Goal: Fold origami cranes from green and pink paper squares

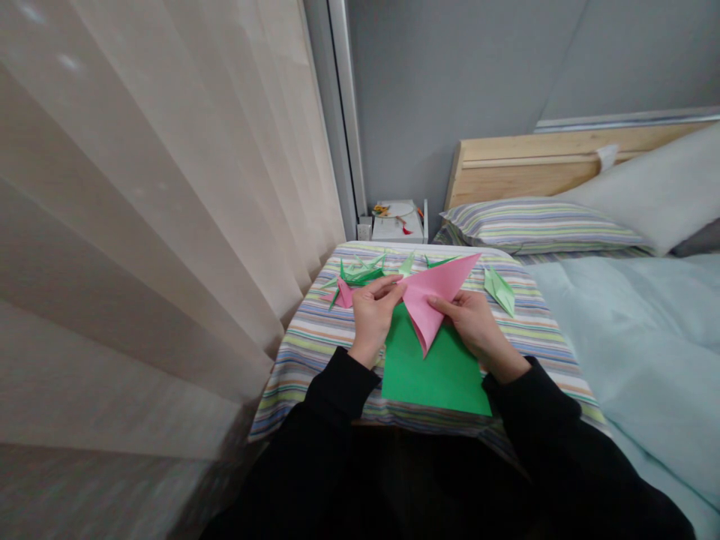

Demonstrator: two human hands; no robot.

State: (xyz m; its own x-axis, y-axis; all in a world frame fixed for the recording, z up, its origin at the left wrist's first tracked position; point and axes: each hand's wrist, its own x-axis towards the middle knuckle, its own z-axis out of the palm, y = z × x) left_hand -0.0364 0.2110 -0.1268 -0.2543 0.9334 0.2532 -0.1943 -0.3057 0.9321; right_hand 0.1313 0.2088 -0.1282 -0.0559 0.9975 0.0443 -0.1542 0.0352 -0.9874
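Note:
A sheet of pink paper (436, 289), folded into a triangle, is held up between my two hands above the table. My left hand (376, 307) pinches its left corner. The right hand (469, 319) grips its right side, with the thumb lying on the front face. One point of the triangle hangs down over a flat green paper sheet (433, 379) at the table's near edge. Beyond my left hand lie several folded green paper cranes (360, 274) and a pink folded piece (339, 294). To the right of my right hand rests a light green folded paper (499, 291).
A striped cloth (315, 337) covers the small table. Pale curtains (169, 187) hang close on the left. At right stands a bed with a light blue quilt (635, 337) and a striped pillow (545, 225). A white nightstand (388, 229) is behind the table.

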